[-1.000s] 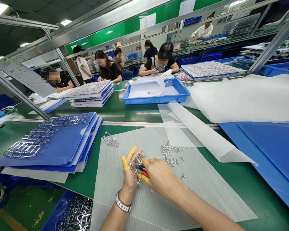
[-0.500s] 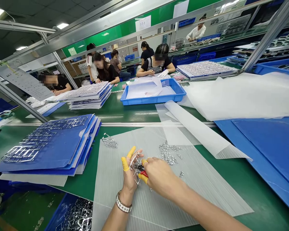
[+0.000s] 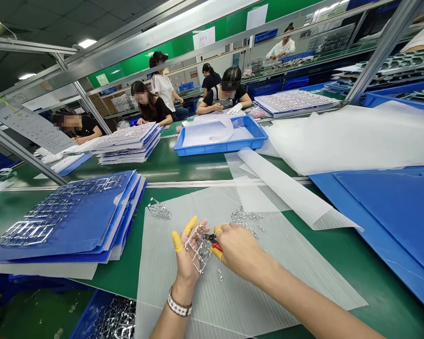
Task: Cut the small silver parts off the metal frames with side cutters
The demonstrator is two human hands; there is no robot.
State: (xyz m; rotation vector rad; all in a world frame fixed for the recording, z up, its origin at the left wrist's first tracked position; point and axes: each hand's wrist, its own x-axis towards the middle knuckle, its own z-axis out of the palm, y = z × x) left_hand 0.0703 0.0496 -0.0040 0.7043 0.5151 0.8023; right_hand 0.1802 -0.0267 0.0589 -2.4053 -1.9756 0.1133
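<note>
I'm looking down on a green workbench (image 3: pixel 339 249) carrying a ribbed translucent plastic sheet (image 3: pixel 240 301), stacked blue corrugated boards (image 3: pixel 74 240) at its left, another blue board (image 3: pixel 392 212) at its right, and a blue plastic tray (image 3: pixel 212 148) beyond.

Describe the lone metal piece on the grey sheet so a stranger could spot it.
Right of the blue folders lies a grey ribbed sheet. Near its top left corner sits a metal frame, apart from the heap of metal bits further right.

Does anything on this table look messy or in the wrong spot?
Yes, a little. Shiny metal bits lie in a loose scatter on the ribbed plastic sheet, and one stray bit sits alone near the right hand. That looks odd because the other metal frames lie neatly on blue folders.
</note>
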